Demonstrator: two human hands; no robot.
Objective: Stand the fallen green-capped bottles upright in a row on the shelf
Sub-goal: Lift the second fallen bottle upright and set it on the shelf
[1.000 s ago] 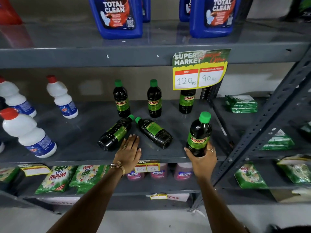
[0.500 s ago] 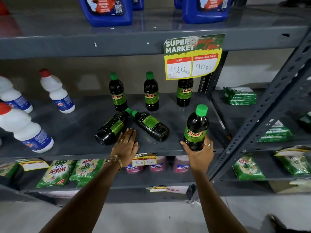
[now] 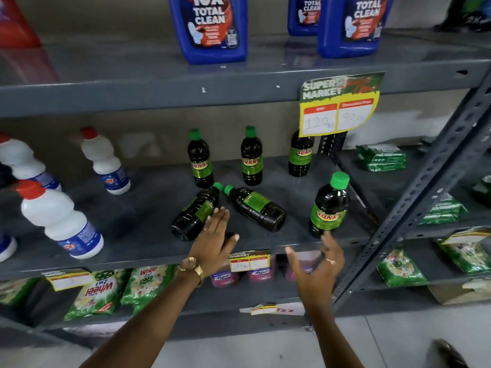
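Observation:
Two dark green-capped bottles lie on their sides on the grey shelf [image 3: 138, 221], caps meeting: the left fallen bottle [image 3: 195, 212] and the right fallen bottle [image 3: 256, 207]. Three upright bottles stand behind them at the back: one [image 3: 199, 159], another [image 3: 251, 156] and a third [image 3: 300, 155] partly hidden by a price sign. Another upright bottle [image 3: 329, 205] stands near the front right edge. My left hand [image 3: 215, 240] is open, its fingertips reaching the left fallen bottle. Open and empty, my right hand [image 3: 317, 269] hovers just below the front upright bottle.
White red-capped bottles [image 3: 59, 219] stand on the shelf's left. A yellow price sign [image 3: 340, 104] hangs from the upper shelf, which carries blue jugs [image 3: 212, 27]. A slanted metal brace [image 3: 425, 181] crosses on the right. Green packets [image 3: 106, 290] fill the lower shelf.
My right hand has let go of the front right bottle, which now stands by itself, and has drawn back below the shelf edge. My left hand has lifted off the shelf towards the left fallen bottle.

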